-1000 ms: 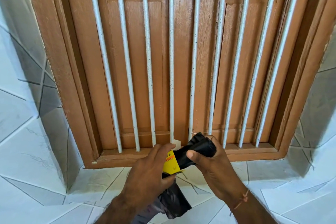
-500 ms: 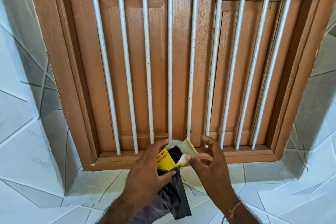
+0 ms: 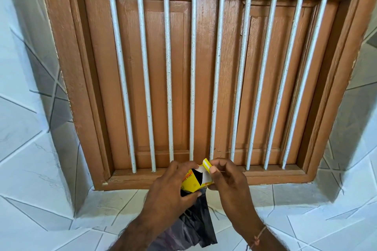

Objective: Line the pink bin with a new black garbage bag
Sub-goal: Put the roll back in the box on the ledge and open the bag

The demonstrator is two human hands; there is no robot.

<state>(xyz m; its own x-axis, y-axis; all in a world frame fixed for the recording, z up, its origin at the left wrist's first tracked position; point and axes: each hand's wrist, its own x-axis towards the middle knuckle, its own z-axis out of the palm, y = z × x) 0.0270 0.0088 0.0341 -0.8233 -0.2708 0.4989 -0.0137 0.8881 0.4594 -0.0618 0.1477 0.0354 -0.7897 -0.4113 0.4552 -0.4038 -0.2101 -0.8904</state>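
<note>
One small yellow box is held up in front of the window sill, its top open and its white inner flap standing up. One black garbage bag hangs below the box, loose and crumpled, down between the two forearms. The pink bin is not in view.

Two hands work the box. The left hand comes in from the lower left, its fingers curled over the box's left side and its thumb pressed under the lower edge, against the top of the black garbage bag, so it grips box and bag together. The right hand comes in from the lower right, its thumb and forefinger pinching the white inner flap at the box's top right corner, the other fingers loosely bent behind. A thin thread band circles the right wrist.

Behind the hands stands one brown wooden window frame with closed wooden shutters. Nine white vertical bars cross it from top to sill, speckled with dark spots. White tiles with grey lines cover the wall on both sides and the ledge below the window sill.
</note>
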